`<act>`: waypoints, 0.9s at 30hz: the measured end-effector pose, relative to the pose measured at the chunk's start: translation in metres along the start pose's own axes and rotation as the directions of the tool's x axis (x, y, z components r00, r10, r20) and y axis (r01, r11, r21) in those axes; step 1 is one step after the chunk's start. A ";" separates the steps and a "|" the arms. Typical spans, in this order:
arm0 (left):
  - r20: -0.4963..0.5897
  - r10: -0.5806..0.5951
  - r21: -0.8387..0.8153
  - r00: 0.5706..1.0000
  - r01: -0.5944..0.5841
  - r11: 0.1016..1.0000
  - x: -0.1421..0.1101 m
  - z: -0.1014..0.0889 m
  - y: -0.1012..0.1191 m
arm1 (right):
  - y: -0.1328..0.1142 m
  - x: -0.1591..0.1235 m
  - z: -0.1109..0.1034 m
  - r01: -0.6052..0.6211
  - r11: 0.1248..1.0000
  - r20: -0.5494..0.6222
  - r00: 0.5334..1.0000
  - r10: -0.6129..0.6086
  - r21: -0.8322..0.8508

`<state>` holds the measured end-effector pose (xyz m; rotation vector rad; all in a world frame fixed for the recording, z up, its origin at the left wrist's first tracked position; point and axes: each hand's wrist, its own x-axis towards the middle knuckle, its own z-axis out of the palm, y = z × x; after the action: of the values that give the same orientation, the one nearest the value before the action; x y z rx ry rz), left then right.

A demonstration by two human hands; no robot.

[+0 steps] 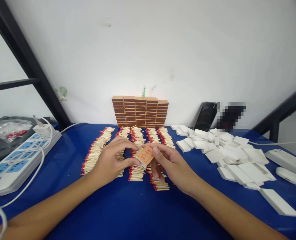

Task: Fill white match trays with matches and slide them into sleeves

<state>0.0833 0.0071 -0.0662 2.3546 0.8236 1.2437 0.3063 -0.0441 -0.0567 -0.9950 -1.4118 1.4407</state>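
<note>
Between my two hands, above the rows of matches, is a tan matchbox (145,156) with red print on its face. My left hand (112,158) pinches its left end with thumb and fingers. On the other side my right hand (171,161) grips it, thumb on top and fingers curled underneath. Several rows of red-tipped matches (97,151) lie below and around the hands, partly covered by them. Behind them, against the wall, rises a stack of matchboxes (140,111) with their dark striking sides facing me.
White box trays (228,150) lie heaped on the right of the blue table (112,213). A black phone (205,115) leans on the wall, near a white earbud case (288,175). At left are a power strip (20,160) with white cables and a clear plastic bag (10,129).
</note>
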 end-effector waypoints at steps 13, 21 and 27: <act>-0.038 0.036 0.081 0.999 -0.033 0.996 -0.002 0.001 0.010 | 0.002 0.002 0.001 0.002 1.000 -0.094 0.996 -0.005 -0.026; -0.030 0.030 0.250 0.999 -0.021 0.968 0.019 -0.028 -0.010 | 0.007 0.005 -0.004 0.074 0.993 -0.137 0.987 -0.087 -0.093; -0.061 -0.324 0.398 0.944 0.321 0.860 0.058 -0.099 -0.073 | 0.006 0.012 -0.018 0.132 0.975 -0.229 0.958 -0.172 -0.178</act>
<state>0.0020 0.1038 -0.0154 2.3753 1.5285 0.9931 0.3194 -0.0271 -0.0627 -1.0980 -1.4056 1.0657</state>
